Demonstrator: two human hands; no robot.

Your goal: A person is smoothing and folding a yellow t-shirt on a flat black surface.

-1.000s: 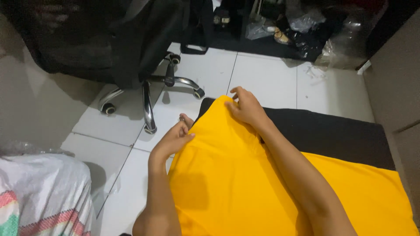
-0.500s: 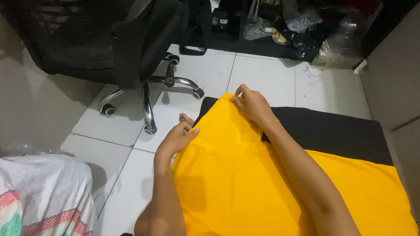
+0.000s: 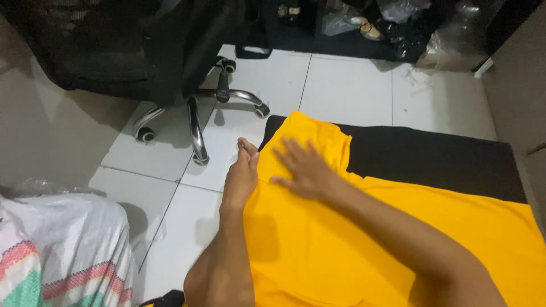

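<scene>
- Head view: yellow garment [image 3: 364,239] lies spread over a black mat [image 3: 443,162] on the white tile floor [image 3: 347,85]. Its narrow upper end, sleeve-like, points toward the top of the frame.
- Right hand [image 3: 304,170] rests palm-down on that upper end, fingers spread and flat. Fully open, pressing the cloth, gripping nothing.
- Left hand [image 3: 242,176] sits edge-on along the garment's left border, fingers straight and together. Open as well; it touches the fabric edge, and no pinch is visible.
- Judgement, step in hand: flattening the cloth. Best done with the right palm kept flat and swept outward from the middle toward the edge, while the left hand steadies the border so the fabric does not slide off the mat.
- Judgement, risk: thin, soft cloth bunches under uneven pressure; light, even strokes suit it.
- Surroundings: black office chair [image 3: 142,51] with chrome legs stands at upper left, well apart. White patterned fabric [image 3: 51,256] lies at lower left. Dark clutter and plastic bags [image 3: 398,17] line the far wall.
</scene>
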